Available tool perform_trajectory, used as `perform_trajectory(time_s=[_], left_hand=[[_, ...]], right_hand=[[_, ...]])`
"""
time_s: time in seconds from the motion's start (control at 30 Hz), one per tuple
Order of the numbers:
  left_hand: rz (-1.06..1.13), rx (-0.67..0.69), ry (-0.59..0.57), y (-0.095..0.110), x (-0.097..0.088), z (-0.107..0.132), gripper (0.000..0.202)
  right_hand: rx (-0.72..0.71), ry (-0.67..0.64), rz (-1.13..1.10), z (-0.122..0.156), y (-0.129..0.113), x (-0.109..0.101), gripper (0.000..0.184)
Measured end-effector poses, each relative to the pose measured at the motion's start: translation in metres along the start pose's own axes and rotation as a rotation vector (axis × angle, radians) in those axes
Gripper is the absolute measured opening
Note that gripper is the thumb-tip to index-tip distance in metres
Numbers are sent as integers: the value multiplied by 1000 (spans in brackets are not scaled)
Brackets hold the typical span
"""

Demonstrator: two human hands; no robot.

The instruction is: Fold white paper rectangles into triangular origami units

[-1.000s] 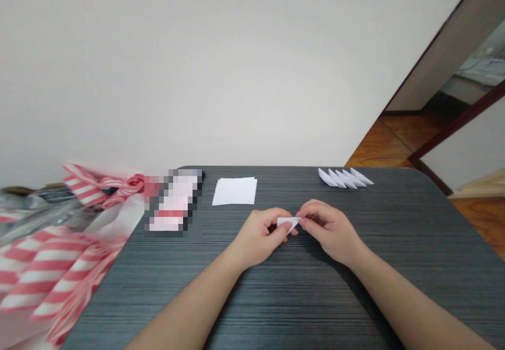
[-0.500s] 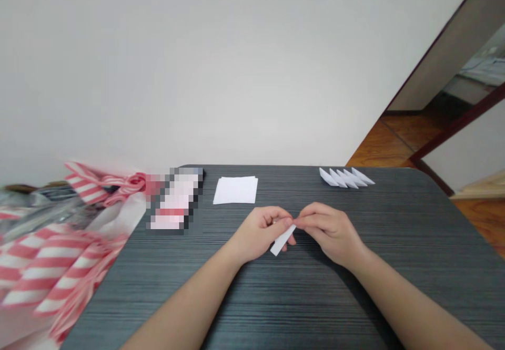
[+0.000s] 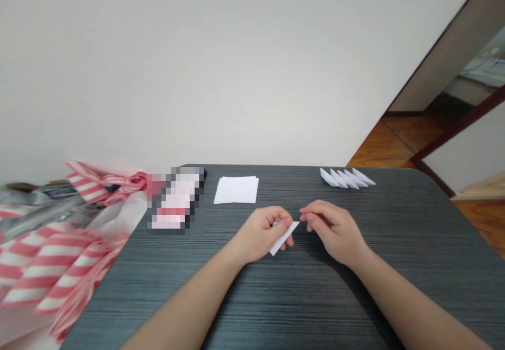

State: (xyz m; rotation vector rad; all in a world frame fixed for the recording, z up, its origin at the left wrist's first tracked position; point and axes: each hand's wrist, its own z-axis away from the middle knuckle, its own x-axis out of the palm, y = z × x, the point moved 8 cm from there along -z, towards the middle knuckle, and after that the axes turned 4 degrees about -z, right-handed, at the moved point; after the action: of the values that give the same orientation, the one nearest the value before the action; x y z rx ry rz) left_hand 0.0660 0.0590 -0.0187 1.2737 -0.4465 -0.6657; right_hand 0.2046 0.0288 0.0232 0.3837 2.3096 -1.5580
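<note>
My left hand (image 3: 266, 234) pinches a narrow folded strip of white paper (image 3: 284, 238) between thumb and fingers. The strip slants, its upper end pointing right and its lower end toward me; part of it is hidden behind the thumb. Just right of that upper end is my right hand (image 3: 333, 230), its fingers bent and slightly apart, with nothing visible in them. Beyond my left hand lies a small stack of white paper sheets (image 3: 236, 189). Several folded white paper pieces with pointed ends (image 3: 347, 178) lie in an overlapping row at the far right.
The dark wood-grain table (image 3: 252, 302) stands against a pale wall (image 3: 252, 66). A blurred-out flat object, pink and white (image 3: 175, 200), lies at the table's left. Red-and-white striped cloth or bags (image 3: 55, 255) are heaped beyond the left edge. Wooden floor (image 3: 402, 134) shows at right.
My right hand has let go of the upper end of the paper strip and shifted slightly right, its fingers parting. My left hand keeps its hold, almost unmoved.
</note>
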Motion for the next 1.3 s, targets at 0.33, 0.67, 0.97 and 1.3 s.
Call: perform_trajectory(time_s=[0.33, 0.67, 0.97, 1.3], left_hand=[[-151, 33, -15, 3, 2, 1, 26], [-155, 23, -29, 2, 3, 1, 28], [-83, 24, -1, 3, 2, 0, 25], [-126, 60, -27, 3, 3, 0, 23]], right_hand=[[159, -198, 110, -2, 6, 19, 29], [46, -272, 134, 0, 7, 24, 18], [78, -201, 112, -2, 6, 17, 21], [69, -263, 82, -1, 1, 19, 21]])
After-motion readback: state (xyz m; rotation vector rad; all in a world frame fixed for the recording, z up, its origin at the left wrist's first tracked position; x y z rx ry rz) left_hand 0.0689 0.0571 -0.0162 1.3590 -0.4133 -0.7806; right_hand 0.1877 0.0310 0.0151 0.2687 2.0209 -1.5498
